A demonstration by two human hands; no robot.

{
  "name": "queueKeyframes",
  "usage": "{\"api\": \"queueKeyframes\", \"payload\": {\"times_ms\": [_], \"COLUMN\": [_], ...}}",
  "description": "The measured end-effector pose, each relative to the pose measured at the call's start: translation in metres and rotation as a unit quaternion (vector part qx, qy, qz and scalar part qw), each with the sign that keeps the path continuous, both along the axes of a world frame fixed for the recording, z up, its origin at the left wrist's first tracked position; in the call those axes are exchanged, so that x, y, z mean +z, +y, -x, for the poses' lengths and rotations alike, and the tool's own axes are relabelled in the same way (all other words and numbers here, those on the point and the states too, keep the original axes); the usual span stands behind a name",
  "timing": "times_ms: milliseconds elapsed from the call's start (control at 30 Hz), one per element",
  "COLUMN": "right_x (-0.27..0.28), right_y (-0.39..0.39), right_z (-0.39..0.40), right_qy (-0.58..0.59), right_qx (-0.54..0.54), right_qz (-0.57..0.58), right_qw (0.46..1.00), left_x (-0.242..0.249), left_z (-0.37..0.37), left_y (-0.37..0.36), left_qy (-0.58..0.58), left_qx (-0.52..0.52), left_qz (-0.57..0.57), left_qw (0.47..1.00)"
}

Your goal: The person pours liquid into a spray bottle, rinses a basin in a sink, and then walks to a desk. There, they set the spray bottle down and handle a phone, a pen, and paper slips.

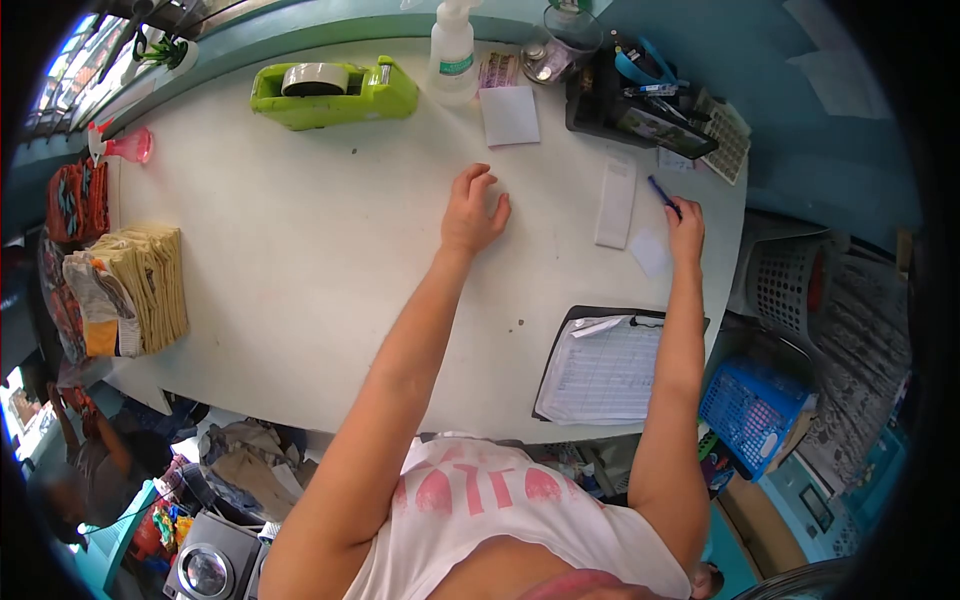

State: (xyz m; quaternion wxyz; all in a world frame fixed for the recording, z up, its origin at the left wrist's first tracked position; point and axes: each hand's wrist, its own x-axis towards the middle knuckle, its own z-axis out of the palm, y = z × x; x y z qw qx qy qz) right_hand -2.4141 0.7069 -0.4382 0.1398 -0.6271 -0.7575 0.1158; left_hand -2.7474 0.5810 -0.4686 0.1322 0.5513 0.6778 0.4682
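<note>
My right hand (686,232) pinches a blue pen (660,193) near the right side of the white table. Beside that hand lie a small white slip of paper (650,254) and a long white pad or box (615,205). Nothing shows in my left hand (474,212), whose loosely bent fingers are apart over the middle of the table. Beyond it is a square white notepad or paper stack (510,115). A clipboard (548,384) with a ruled, written sheet (605,372) lies close to my body, partly behind my right forearm.
A green tape dispenser (335,108) and a clear pump bottle (453,60) stand at the back. A black organizer (596,105) holds pens at the back right. Folded cloths (150,285) are stacked on the left. A blue basket (752,410) sits beyond the right edge; a person (100,465) is at lower left.
</note>
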Motion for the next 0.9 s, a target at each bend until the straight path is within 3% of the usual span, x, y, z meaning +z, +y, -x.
{"api": "queueKeyframes", "payload": {"times_ms": [67,133,200,267,333,400,467,500,533,567,633,667,733,767,833,900], "right_x": [0.016,0.038,0.044,0.096,0.125,0.113,0.104,0.101,0.104,0.098,0.087,0.101,0.121,0.072,0.080,0.098], "right_y": [0.001,0.001,0.023,0.041,0.068,0.102,0.115,0.116,0.115,0.126,0.151,0.135,0.106,0.155,0.133,0.064], "right_z": [0.001,0.005,-0.016,0.033,0.063,0.070,0.081,0.088,0.097,0.090,0.073,0.083,0.107,0.055,0.037,0.043], "right_qy": [0.008,0.110,0.248,0.487,0.489,0.446,0.258,0.186,0.112,0.109,-0.083,-0.086,-0.082,-0.057,-0.012,0.293], "right_qx": [0.038,-0.082,-0.024,0.033,0.012,-0.025,-0.030,-0.034,-0.038,-0.049,0.050,0.046,-0.064,0.006,0.073,-0.046], "right_qz": [-0.014,-0.076,-0.154,-0.248,-0.273,-0.213,-0.135,-0.117,-0.094,-0.085,-0.002,0.003,-0.042,-0.121,-0.331,-0.335], "right_qw": [0.999,0.988,0.956,0.837,0.828,0.869,0.956,0.975,0.989,0.989,0.995,0.995,0.994,0.991,0.941,0.894], "left_x": [-0.001,-0.001,0.000,0.002,0.002,0.002,0.002,0.000,0.001,0.001,-0.002,-0.004,-0.006,-0.006,-0.005,-0.003], "left_z": [0.000,0.000,0.001,0.000,0.000,-0.001,0.000,0.001,0.000,-0.001,-0.001,-0.002,-0.003,-0.002,-0.002,-0.002], "left_y": [0.000,0.000,0.001,0.000,0.000,0.001,0.000,-0.001,0.000,0.000,0.001,0.000,0.000,0.001,0.000,0.000], "left_qy": [0.006,0.007,0.012,0.013,0.019,0.024,0.022,0.023,0.026,0.026,0.022,0.021,0.016,0.016,0.015,0.011], "left_qx": [0.000,-0.001,-0.005,-0.008,-0.010,-0.012,-0.013,-0.024,-0.019,-0.013,-0.018,-0.013,-0.015,-0.011,-0.012,-0.012], "left_qz": [-0.012,-0.013,-0.013,-0.006,-0.002,0.002,-0.002,0.003,-0.004,-0.010,-0.004,-0.007,-0.005,-0.006,-0.005,-0.004], "left_qw": [1.000,1.000,1.000,1.000,1.000,1.000,1.000,0.999,0.999,1.000,1.000,1.000,1.000,1.000,1.000,1.000]}}
